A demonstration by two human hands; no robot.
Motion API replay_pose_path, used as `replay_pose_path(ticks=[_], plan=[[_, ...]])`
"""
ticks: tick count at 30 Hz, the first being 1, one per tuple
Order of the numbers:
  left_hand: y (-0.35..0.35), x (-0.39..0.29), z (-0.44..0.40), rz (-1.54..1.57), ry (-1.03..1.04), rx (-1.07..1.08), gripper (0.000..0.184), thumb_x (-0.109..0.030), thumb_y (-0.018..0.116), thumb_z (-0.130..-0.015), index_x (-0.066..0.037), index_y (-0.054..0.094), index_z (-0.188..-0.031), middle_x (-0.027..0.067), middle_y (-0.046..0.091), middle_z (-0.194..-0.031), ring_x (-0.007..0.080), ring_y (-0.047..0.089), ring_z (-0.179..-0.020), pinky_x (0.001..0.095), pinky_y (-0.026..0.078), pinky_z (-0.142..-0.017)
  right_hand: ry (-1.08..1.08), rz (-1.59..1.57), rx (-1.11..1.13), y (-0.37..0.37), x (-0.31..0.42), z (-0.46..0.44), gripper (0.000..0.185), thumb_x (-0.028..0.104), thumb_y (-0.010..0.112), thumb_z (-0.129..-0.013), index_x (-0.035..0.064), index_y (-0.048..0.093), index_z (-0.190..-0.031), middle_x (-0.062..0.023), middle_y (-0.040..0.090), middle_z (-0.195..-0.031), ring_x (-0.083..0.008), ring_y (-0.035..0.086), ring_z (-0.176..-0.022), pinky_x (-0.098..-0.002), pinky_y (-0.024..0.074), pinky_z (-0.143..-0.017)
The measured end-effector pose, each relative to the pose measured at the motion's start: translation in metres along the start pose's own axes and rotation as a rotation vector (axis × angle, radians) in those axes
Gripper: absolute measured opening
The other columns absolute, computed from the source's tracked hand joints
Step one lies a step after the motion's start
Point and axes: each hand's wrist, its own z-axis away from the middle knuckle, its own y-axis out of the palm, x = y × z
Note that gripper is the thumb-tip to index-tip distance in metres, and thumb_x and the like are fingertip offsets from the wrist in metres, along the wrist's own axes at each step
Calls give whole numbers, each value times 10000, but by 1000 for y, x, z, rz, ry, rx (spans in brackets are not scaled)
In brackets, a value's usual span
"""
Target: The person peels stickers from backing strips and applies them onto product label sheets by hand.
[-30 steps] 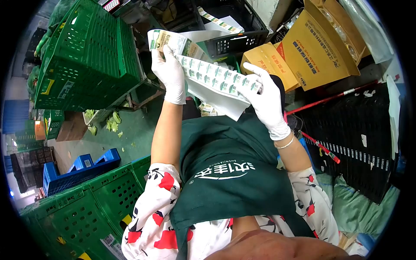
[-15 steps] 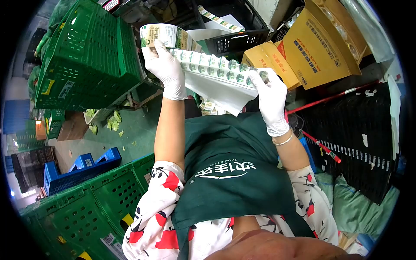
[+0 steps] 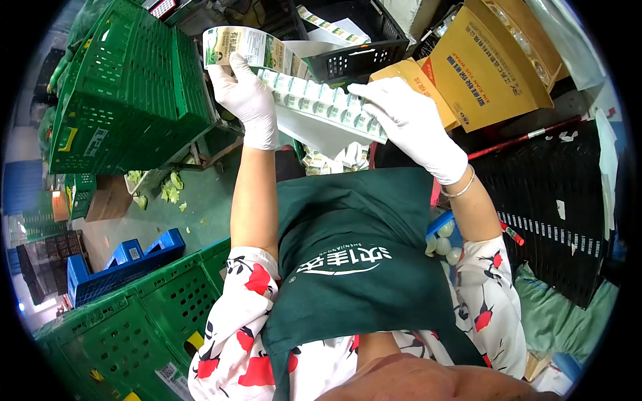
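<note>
My left hand, in a white glove, is closed on a strip of printed labels that curls above its fingers. From there a sheet of small green-and-white stickers stretches to the right, with plain white backing hanging below it. My right hand, also gloved, lies over the right end of the sticker sheet, fingers pointing left. Its thumb is hidden, so its hold on the sheet is unclear.
Stacked green crates stand at the left, with another green crate lower down. A black crate holding label strips is at the top. Yellow cartons and stacked black crates are at the right. Leaf scraps lie on the floor.
My left hand and the labels have shifted left and slightly up. My right hand first moved to the sheet's right end, then inward over it, its fingers now extended leftward.
</note>
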Motion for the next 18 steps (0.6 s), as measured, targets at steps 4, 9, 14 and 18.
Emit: replay_pose_path(ticks=[4,9,14,18], plan=[[-3,9,0,19,-13,-4,154,-25,536,-982,42,586,-1111,101,674,-986,145,621,-862,280,507,-794,-94,-28,19,12,-7,5,359,-7,642,-854,131,674,-1184,-83,643,-959,-228,647,-874,-304,537,-748],[-15,36,-6,-192,-112,-19,160,-55,530,-978,60,609,-1056,131,697,-932,174,648,-823,311,523,-768,143,-615,-225,1,9,23,316,-69,612,-882,28,658,-1179,-67,659,-1032,-154,635,-890,-267,520,-811],[-24,26,-7,-13,-437,543,270,-142,605,-955,27,641,-1164,24,674,-970,56,539,-766,217,431,-677,501,-941,-257,-31,-1,13,231,174,579,-983,4,661,-1116,3,647,-915,-30,535,-738,-185,433,-659],[-21,-3,9,176,-660,983,403,-171,636,-919,-9,593,-1286,-38,644,-992,12,494,-771,174,379,-642,535,-881,69,-10,-40,2,321,308,540,-1005,32,664,-899,31,575,-754,-25,432,-613,-175,323,-571]])
